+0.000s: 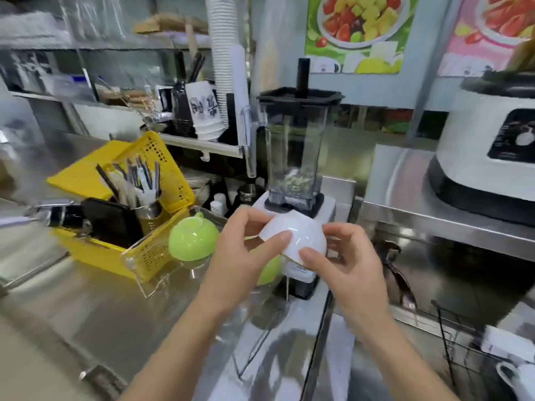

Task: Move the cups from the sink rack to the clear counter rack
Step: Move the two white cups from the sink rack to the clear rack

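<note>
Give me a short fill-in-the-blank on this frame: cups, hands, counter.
1. Both hands, left and right, hold a ____ cup turned upside down.
2. The cup already resting on the clear rack is ____ in colour.
3. The basket holding utensils behind the rack is ____.
4. Directly behind the held cup stands a ____ with a black lid.

Missing words: white; green; yellow; blender

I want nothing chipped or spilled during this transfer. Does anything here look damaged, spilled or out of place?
Nothing stands out. Both hands, left and right, hold the white cup mouth-down, and it looks intact. A green cup already sits upside down on the clear rack. No spill shows.
</note>
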The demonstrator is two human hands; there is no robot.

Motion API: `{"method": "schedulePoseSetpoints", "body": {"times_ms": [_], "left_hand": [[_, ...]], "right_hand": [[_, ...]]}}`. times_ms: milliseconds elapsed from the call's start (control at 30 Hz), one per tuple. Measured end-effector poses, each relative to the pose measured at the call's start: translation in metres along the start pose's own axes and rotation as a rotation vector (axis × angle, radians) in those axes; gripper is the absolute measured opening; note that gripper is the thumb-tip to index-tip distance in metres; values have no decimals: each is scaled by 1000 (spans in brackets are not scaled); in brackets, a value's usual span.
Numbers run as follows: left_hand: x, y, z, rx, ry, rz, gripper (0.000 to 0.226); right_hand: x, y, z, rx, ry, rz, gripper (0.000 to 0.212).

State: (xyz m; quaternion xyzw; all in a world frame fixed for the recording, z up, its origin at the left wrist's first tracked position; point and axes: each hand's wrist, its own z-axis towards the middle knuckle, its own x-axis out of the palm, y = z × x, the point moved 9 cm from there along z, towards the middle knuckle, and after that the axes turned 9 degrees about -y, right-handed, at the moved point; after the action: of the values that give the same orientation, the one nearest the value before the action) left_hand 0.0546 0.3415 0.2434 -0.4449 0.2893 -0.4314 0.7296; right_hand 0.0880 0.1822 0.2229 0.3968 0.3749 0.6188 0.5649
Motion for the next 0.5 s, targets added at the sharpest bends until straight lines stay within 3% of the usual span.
{"method": "schedulePoseSetpoints", "body": {"times_ms": [133,300,500], "left_hand": [[-73,11,13,1,-50,165,29],[-143,46,21,-44,-52,332,53],[-184,99,26,-114,-100,391,41]], "right_hand": [[82,-12,-2,9,197,-3,35],[171,-29,-2,-28,473,-65,48],[241,-75,-3,90,773,-158,54]]}}
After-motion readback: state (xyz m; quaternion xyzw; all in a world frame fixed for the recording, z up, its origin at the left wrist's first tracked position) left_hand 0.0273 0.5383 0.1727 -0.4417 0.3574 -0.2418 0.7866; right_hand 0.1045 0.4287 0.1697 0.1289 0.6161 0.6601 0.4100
